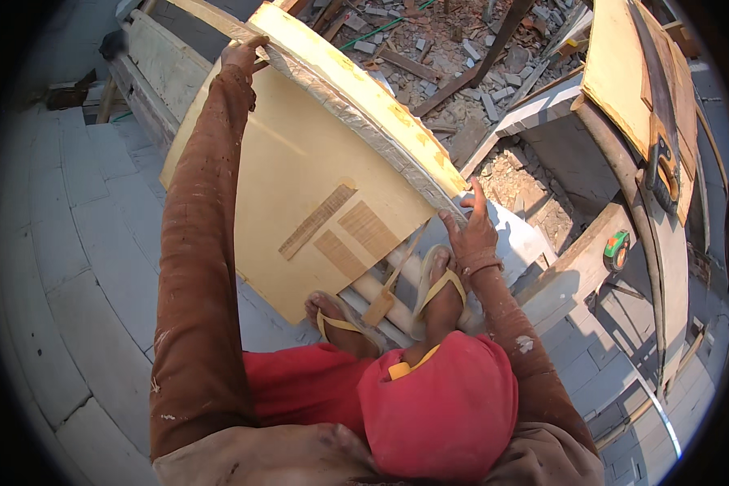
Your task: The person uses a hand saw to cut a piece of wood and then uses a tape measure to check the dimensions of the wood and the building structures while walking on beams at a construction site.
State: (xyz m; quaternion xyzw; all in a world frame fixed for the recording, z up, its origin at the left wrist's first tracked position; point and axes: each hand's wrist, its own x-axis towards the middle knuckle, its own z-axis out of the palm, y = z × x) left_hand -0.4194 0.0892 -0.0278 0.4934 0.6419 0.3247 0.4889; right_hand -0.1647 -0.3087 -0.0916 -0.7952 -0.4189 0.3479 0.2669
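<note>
A long wooden board (pixel 373 85), yellow on its broad face with a rough grey edge, slants across in front of me. My left hand (pixel 243 57) is closed round its far-left part, the arm stretched out. At its near-right end, my right hand (pixel 474 231) has the thumb on the near side and the fingers on the far side, the index finger extended. Below the board lies a pale yellow plywood sheet (pixel 300 178) with several small brown wood strips (pixel 317 220) on it. My sandalled feet (pixel 441 296) stand at its near edge, beside a small wooden block (pixel 378 309).
To the right, a handsaw (pixel 664 162) rests on yellow boards beside a round pole (pixel 616 146). A green-and-orange tape measure (pixel 616 251) sits on a ledge. Rubble (pixel 494 81) fills the ground beyond an opening. Grey blocks (pixel 97 243) pave the left side.
</note>
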